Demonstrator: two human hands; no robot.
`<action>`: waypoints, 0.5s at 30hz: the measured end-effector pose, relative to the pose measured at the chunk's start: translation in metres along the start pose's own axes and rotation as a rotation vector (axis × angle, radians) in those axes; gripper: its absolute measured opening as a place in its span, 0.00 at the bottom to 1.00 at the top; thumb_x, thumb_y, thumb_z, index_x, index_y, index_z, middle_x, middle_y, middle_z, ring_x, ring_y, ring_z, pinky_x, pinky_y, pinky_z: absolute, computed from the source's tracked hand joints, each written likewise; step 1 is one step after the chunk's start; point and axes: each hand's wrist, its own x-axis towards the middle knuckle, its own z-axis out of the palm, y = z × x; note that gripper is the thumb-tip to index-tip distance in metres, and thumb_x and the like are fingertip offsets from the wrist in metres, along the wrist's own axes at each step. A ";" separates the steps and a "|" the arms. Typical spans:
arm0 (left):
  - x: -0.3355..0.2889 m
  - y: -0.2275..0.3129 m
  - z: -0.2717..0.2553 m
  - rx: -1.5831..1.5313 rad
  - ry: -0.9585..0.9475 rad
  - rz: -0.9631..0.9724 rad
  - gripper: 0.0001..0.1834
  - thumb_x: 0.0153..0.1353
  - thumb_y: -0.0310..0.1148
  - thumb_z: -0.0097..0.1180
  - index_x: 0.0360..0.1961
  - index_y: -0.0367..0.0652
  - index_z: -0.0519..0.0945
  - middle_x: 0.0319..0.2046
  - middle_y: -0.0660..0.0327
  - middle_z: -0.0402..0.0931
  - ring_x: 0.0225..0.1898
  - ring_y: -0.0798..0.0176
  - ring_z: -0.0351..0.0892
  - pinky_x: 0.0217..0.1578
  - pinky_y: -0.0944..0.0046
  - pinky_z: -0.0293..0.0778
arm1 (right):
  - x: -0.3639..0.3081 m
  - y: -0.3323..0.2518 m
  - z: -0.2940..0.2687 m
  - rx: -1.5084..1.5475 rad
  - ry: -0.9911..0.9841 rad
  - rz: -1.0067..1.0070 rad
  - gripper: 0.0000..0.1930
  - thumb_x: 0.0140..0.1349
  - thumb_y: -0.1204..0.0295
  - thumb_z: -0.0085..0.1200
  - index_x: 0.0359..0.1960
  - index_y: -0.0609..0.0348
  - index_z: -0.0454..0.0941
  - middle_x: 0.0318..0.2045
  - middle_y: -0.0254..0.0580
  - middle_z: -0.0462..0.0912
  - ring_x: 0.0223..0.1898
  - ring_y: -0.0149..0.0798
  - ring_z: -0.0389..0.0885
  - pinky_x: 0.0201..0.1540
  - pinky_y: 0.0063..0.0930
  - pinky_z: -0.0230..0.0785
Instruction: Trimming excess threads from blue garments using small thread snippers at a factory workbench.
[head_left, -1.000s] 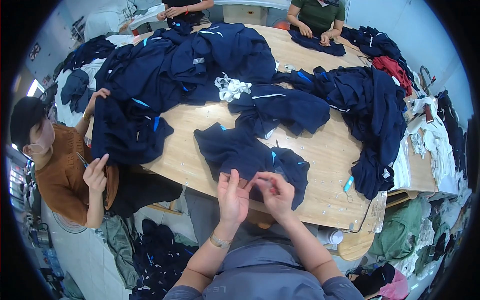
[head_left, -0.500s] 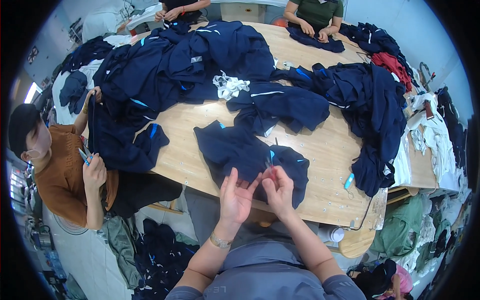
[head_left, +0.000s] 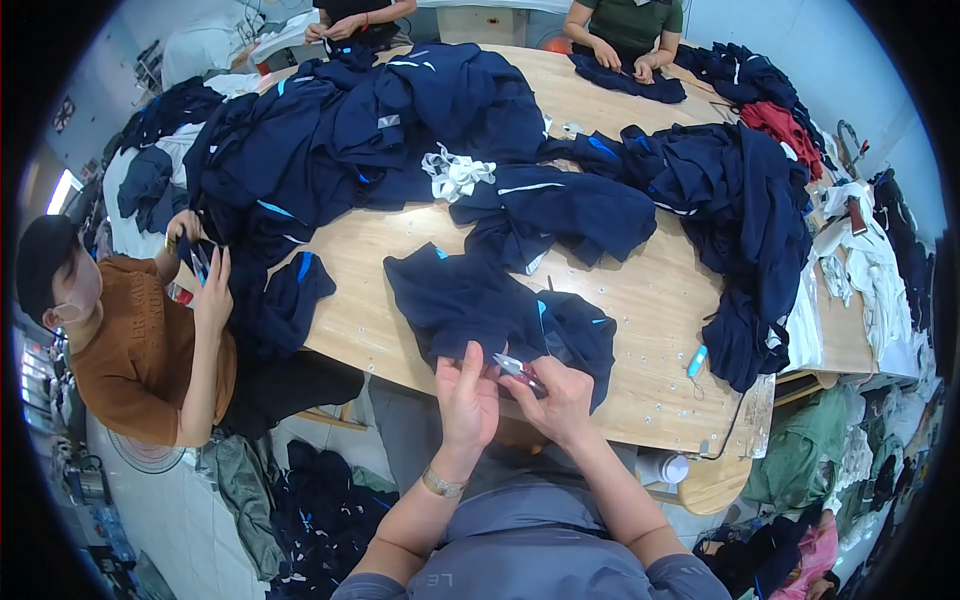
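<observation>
On the table edge before me lies a dark navy garment (head_left: 440,300) with small light-blue marks. My left hand (head_left: 467,405) is at its near edge, palm turned up, thumb lying over the cloth and fingers partly hidden, closed on the fabric. In my right hand (head_left: 560,400) is a pair of thread snips (head_left: 520,372) with red handles. Their pale metal blades point to the left, beside my left fingertips. A second flap of navy cloth (head_left: 585,335) spreads to the right of the snips.
Large navy garment heaps cover the back left (head_left: 350,130) and right (head_left: 750,200) of the wooden table (head_left: 660,330). White strips (head_left: 458,175) lie mid-table. A light-blue tool (head_left: 697,361) rests at right. A person in brown (head_left: 140,340) works at left; two others work across the table.
My right hand has lowered and turned the snips, bringing the blades leftward to my left fingers. My left thumb has come over the cloth. The person at left has raised their blue tool hand.
</observation>
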 end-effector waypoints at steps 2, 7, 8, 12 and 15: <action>0.000 -0.001 0.002 0.020 -0.011 0.027 0.06 0.66 0.32 0.45 0.40 0.42 0.69 0.37 0.61 0.74 0.40 0.68 0.75 0.53 0.60 0.70 | 0.000 0.001 0.000 -0.005 -0.005 0.000 0.15 0.47 0.65 0.64 0.18 0.59 0.71 0.14 0.41 0.70 0.14 0.39 0.71 0.17 0.28 0.61; -0.001 0.000 -0.001 0.040 -0.032 0.048 0.07 0.66 0.32 0.45 0.42 0.41 0.69 0.38 0.60 0.74 0.41 0.67 0.74 0.52 0.61 0.70 | 0.002 0.002 -0.001 -0.031 -0.020 -0.027 0.14 0.47 0.66 0.64 0.18 0.59 0.71 0.14 0.41 0.70 0.14 0.40 0.71 0.17 0.27 0.60; -0.001 0.000 -0.002 0.039 -0.035 0.043 0.07 0.66 0.32 0.45 0.42 0.41 0.69 0.39 0.60 0.74 0.42 0.67 0.75 0.52 0.61 0.70 | 0.002 0.002 -0.001 0.013 -0.003 0.000 0.15 0.48 0.66 0.64 0.18 0.60 0.71 0.14 0.42 0.69 0.13 0.40 0.70 0.17 0.27 0.60; -0.002 0.001 0.004 -0.001 -0.003 0.011 0.08 0.66 0.31 0.45 0.43 0.41 0.69 0.41 0.59 0.74 0.45 0.64 0.75 0.52 0.60 0.71 | 0.002 0.007 0.001 0.170 0.063 0.064 0.12 0.52 0.69 0.61 0.21 0.61 0.70 0.12 0.35 0.67 0.13 0.31 0.64 0.18 0.21 0.56; -0.002 0.002 0.006 -0.013 -0.024 -0.003 0.09 0.66 0.31 0.44 0.45 0.42 0.69 0.44 0.58 0.73 0.47 0.63 0.74 0.51 0.58 0.71 | 0.005 0.007 0.009 0.600 0.098 0.405 0.13 0.56 0.67 0.59 0.24 0.60 0.70 0.13 0.28 0.63 0.15 0.22 0.59 0.18 0.17 0.51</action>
